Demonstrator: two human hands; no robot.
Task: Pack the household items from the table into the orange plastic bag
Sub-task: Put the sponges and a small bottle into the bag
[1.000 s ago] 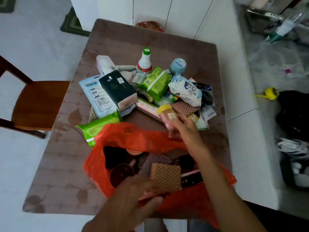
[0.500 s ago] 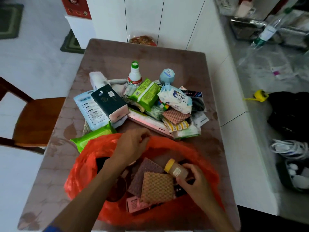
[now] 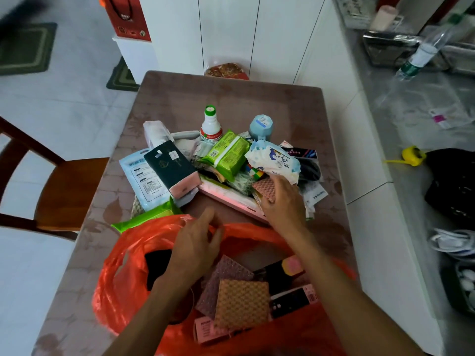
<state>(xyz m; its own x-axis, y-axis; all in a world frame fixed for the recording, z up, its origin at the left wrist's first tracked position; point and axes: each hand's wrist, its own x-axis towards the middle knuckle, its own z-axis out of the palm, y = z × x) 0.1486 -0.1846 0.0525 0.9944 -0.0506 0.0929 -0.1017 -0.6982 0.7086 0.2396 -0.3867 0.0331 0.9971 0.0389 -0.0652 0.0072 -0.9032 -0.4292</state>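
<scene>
The orange plastic bag (image 3: 123,278) lies open at the table's near edge. Inside it are an orange waffle cloth (image 3: 241,304), a purple cloth (image 3: 226,273) and dark boxes (image 3: 290,301). My left hand (image 3: 198,245) grips the bag's far rim. My right hand (image 3: 282,204) reaches over the pile behind the bag, thumb and fingers closing on a pink waffle cloth (image 3: 264,187). The pile also holds a white bottle with a green cap (image 3: 210,124), a green wipes pack (image 3: 228,155), a blue-white pack (image 3: 275,160), a dark green tissue box (image 3: 172,168) and a pale blue cup (image 3: 261,124).
The brown table (image 3: 231,98) stands against white cabinets (image 3: 231,34). A wooden chair (image 3: 66,191) is at the left. A white counter (image 3: 372,227) runs along the right side. Another green pack (image 3: 149,219) lies at the bag's far left rim.
My right hand left the small yellow-capped bottle in the bag and moved up to the pile, onto the pink waffle cloth. My left hand stays at the bag's far rim.
</scene>
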